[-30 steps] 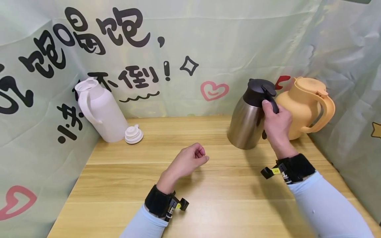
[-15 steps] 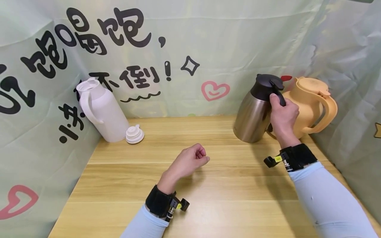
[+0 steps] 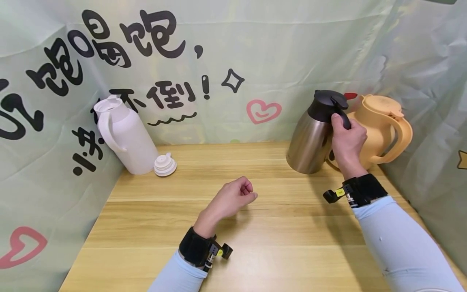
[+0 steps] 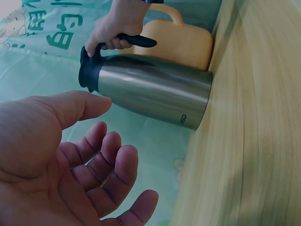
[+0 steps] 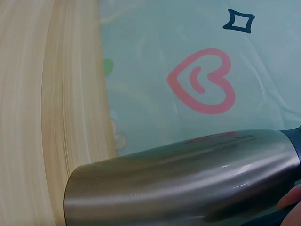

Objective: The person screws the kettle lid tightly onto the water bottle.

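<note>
My right hand [image 3: 348, 140] grips the black handle of a stainless steel thermal jug [image 3: 308, 144], thumb at the top by its black lid. The jug stands upright at the back right, close beside a yellow-orange jug [image 3: 375, 134] and partly in front of it. In the left wrist view the steel jug's [image 4: 155, 89] base is right at the tabletop. My left hand [image 3: 230, 198] hovers over the middle of the table, fingers loosely curled around nothing. The left wrist view shows its fingers [image 4: 124, 169] relaxed and apart from the jug.
At the back left stands a white jug [image 3: 125, 138] with its top uncovered. A white stopper [image 3: 165, 165] lies on the wooden table [image 3: 182, 227] next to it. Printed fabric [image 3: 204, 36] walls the table at the back and both sides.
My right hand has shifted the steel jug back and to the right, nearer the yellow-orange jug. During the last half second it has barely moved. My left hand stays in place.
</note>
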`<act>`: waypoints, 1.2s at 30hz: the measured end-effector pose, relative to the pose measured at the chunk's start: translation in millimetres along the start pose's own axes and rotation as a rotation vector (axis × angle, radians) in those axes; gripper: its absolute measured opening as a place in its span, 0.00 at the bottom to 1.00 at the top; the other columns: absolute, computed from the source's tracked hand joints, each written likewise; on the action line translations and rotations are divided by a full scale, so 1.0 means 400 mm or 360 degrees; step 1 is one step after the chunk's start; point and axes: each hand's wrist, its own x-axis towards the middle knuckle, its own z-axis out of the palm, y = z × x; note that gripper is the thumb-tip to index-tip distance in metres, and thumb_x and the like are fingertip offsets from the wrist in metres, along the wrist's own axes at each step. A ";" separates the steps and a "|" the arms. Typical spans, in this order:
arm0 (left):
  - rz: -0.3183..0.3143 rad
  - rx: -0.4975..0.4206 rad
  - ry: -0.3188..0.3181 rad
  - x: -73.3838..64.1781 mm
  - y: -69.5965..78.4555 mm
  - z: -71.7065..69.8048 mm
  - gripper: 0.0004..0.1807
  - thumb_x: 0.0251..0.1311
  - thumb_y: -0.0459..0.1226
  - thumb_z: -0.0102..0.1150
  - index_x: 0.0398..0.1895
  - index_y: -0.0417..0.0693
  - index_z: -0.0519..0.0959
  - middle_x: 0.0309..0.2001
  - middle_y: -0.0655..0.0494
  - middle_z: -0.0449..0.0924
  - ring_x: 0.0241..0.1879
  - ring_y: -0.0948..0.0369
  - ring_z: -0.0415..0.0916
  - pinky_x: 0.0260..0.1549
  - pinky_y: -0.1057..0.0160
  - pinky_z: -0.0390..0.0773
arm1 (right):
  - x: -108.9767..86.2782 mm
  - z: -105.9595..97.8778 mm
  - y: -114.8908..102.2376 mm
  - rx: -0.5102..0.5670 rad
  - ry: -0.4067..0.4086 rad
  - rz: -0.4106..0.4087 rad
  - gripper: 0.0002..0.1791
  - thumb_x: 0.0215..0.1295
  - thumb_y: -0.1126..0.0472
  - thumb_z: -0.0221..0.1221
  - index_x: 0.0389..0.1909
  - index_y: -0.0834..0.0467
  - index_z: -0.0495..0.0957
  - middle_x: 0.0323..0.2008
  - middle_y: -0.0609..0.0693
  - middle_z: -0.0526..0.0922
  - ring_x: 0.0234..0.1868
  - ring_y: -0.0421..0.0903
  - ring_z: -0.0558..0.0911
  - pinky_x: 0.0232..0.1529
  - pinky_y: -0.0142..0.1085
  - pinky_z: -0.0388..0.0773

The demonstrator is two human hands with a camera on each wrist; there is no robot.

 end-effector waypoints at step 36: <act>-0.0087 0.0072 0.0176 -0.007 -0.028 -0.058 0.10 0.71 0.48 0.64 0.42 0.55 0.77 0.36 0.60 0.80 0.36 0.59 0.77 0.41 0.58 0.76 | -0.144 -0.022 -0.042 0.0013 0.0392 -0.0851 0.16 0.69 0.58 0.60 0.39 0.70 0.82 0.37 0.23 0.66 0.43 0.24 0.67 0.51 0.30 0.63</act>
